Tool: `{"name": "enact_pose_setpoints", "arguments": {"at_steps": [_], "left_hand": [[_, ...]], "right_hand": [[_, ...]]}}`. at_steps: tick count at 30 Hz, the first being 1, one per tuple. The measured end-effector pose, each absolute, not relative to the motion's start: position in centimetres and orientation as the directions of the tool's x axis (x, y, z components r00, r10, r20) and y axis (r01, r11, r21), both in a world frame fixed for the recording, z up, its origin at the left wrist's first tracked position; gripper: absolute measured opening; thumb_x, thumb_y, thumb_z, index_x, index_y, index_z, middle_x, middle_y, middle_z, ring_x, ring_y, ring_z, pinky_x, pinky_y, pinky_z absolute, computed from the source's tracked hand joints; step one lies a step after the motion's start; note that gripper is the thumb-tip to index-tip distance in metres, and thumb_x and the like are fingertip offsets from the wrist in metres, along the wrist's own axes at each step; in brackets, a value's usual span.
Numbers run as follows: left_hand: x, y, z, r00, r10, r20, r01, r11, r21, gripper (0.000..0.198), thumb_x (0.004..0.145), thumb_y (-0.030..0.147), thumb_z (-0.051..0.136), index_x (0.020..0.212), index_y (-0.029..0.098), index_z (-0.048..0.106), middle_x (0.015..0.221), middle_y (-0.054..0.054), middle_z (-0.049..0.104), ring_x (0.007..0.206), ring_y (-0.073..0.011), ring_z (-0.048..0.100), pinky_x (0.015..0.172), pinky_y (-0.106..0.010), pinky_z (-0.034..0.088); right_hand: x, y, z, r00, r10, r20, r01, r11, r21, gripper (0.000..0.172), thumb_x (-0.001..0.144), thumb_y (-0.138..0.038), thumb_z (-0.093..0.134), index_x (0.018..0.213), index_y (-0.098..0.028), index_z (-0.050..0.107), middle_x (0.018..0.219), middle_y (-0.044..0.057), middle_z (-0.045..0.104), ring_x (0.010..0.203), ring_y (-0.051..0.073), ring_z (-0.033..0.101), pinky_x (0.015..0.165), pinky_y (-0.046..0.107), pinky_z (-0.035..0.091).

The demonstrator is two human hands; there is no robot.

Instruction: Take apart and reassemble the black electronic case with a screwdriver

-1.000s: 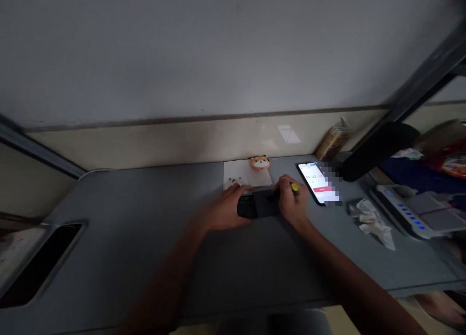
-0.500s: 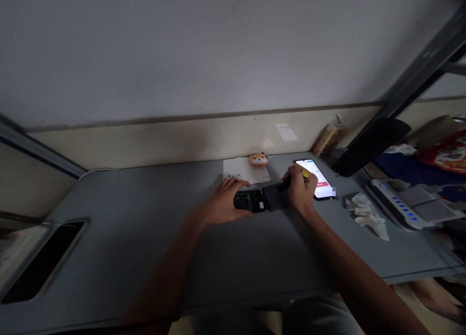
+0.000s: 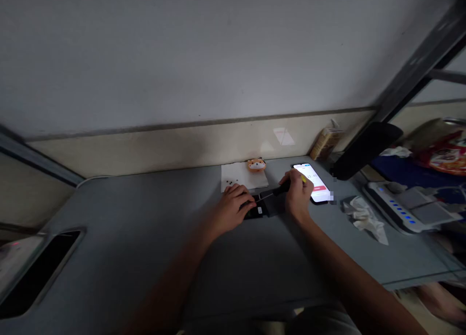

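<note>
My right hand [image 3: 299,195] is wrapped round a screwdriver [image 3: 280,188] with a black and yellow handle, its thin shaft pointing left. The shaft's tip reaches the fingers of my left hand [image 3: 235,206]. Those fingers are drawn together over an opened black electronic device [image 3: 259,211]; what they pinch, if anything, is hidden. A small white label shows on the device, and much of it lies under my left hand. A dark flat panel [image 3: 274,206] adjoins it on the right, below the screwdriver.
Several tiny dark screws [image 3: 230,182] lie on white paper [image 3: 238,172], beside an orange animal-faced case [image 3: 257,165]. A lit phone [image 3: 312,182] is behind my right hand. Further right are crumpled tissue [image 3: 364,218], a white device with blue lights [image 3: 395,209] and a drink carton [image 3: 324,142].
My left hand has gone from spread around the device to fingers drawn together over it. The screwdriver's tip has come left to those fingers. The view has shifted slightly.
</note>
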State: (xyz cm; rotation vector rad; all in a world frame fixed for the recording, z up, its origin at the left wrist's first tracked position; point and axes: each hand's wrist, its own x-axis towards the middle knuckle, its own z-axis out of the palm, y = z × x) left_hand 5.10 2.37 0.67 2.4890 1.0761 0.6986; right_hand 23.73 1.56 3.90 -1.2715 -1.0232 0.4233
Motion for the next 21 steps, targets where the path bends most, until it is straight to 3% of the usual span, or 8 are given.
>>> {"name": "enact_pose_setpoints", "arguments": {"at_steps": [3, 9, 21], "left_hand": [[4.4, 3.2, 0.5, 0.579, 0.74, 0.342, 0.571, -0.668, 0.477, 0.018, 0.101, 0.026, 0.058, 0.089, 0.022, 0.07, 0.088, -0.001, 0.066, 0.093, -0.0191, 0.059, 0.093, -0.035, 0.045], [2.5, 4.8, 0.9, 0.452, 0.81, 0.374, 0.684, -0.583, 0.437, 0.016, 0.094, 0.026, 0.068, 0.079, 0.022, 0.071, 0.079, 0.0, 0.066, 0.084, -0.0185, 0.06, 0.086, -0.032, 0.045], [8.2, 10.0, 2.8, 0.476, 0.856, 0.2, 0.729, -0.512, 0.455, 0.007, 0.081, 0.023, 0.079, 0.075, 0.022, 0.076, 0.077, 0.0, 0.069, 0.078, -0.0178, 0.063, 0.078, -0.029, 0.047]], "right_hand": [[23.8, 2.1, 3.7, 0.577, 0.757, 0.308, 0.197, 0.238, -0.951, 0.042, 0.082, -0.048, 0.043, 0.05, -0.024, 0.052, 0.05, -0.002, 0.048, 0.055, 0.015, 0.047, 0.056, 0.031, 0.036], [24.0, 3.2, 3.2, 0.625, 0.78, -0.045, -0.121, 0.039, -0.992, 0.041, 0.08, -0.055, 0.044, 0.055, -0.024, 0.053, 0.05, -0.003, 0.047, 0.053, 0.016, 0.046, 0.054, 0.031, 0.035], [25.6, 3.8, 3.6, 0.577, 0.816, -0.041, -0.129, 0.041, -0.991, 0.037, 0.079, -0.049, 0.045, 0.054, -0.024, 0.054, 0.055, -0.002, 0.052, 0.059, 0.017, 0.048, 0.058, 0.031, 0.036]]}}
